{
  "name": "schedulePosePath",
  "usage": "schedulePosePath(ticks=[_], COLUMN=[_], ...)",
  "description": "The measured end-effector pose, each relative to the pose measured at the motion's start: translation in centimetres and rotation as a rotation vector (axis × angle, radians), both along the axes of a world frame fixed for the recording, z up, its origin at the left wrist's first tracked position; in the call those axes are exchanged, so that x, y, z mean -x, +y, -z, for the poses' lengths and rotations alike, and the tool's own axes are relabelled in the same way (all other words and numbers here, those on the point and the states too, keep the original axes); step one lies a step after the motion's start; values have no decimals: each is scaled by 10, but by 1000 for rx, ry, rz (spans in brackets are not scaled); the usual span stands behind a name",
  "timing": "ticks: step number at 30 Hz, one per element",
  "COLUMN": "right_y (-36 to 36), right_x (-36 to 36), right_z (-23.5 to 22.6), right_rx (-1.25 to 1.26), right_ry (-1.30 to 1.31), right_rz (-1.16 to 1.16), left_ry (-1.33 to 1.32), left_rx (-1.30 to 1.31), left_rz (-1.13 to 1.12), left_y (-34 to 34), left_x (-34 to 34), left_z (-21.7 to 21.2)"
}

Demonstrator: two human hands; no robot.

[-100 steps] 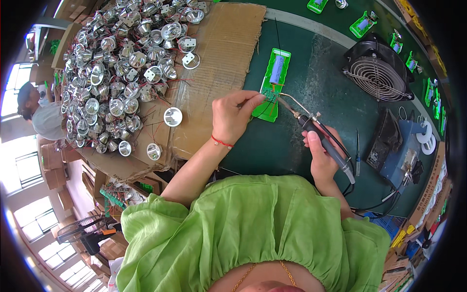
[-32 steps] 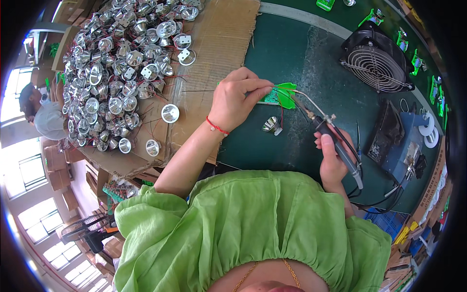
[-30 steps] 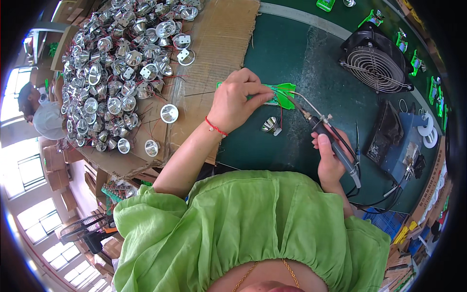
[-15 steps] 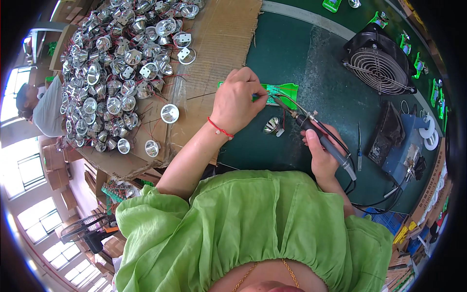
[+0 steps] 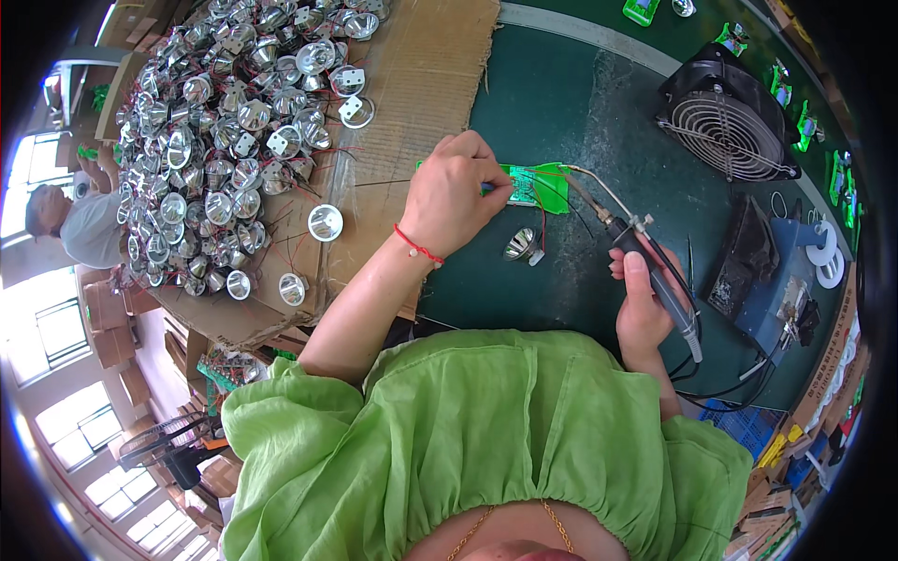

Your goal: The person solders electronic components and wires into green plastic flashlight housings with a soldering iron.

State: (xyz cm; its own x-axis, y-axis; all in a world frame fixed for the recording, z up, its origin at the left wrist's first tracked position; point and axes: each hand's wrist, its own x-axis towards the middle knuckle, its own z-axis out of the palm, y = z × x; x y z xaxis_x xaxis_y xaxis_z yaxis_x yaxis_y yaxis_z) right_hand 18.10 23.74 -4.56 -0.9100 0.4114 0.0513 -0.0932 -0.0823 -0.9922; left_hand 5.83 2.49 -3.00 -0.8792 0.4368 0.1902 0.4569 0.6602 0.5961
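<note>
My right hand [image 5: 644,304] grips a soldering iron [image 5: 650,271] with a thin metal tube along its shaft. The iron's tip is over the right end of a green plastic casing [image 5: 554,194]. In the casing lies a small circuit board [image 5: 522,186] with red and black wires. My left hand [image 5: 456,192] is closed in a pinch over the casing's left part. Something small and bluish shows at its fingertips, too hidden to name. Just below the casing lies a silver reflector cup [image 5: 520,244] with a red wire.
A big heap of silver reflector cups [image 5: 220,168] covers cardboard [image 5: 402,112] on the left. A black fan [image 5: 730,122] stands at far right. Nearer are a blue soldering stand [image 5: 762,280] and solder reels [image 5: 827,257]. Several green casings [image 5: 806,125] line the right edge. A person [image 5: 84,220] sits beyond the heap.
My right hand has drawn the soldering iron right and slightly down, baring more of the circuit board. A black wire now trails over the casing's edge. My left hand has barely shifted.
</note>
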Motion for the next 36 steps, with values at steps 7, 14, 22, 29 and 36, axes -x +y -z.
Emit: schedulePosePath(ticks=[7,14,22,29,36], right_y=[7,16,24,24,26], right_x=[-2,-2,0,6,-2], right_z=[9,14,19,18,18], right_rx=[-28,-23,31,70,98], right_ry=[-48,-62,-45,-100,-221], right_rz=[55,80,95,112,64], left_ry=[-10,-64,-107,5,398], left_rx=[12,14,564,414,70], left_rz=[9,80,217,-24,-609], left_y=[3,-7,-39,32,67], left_x=[1,-1,25,161,273], left_z=[0,-18,-32,-31,10])
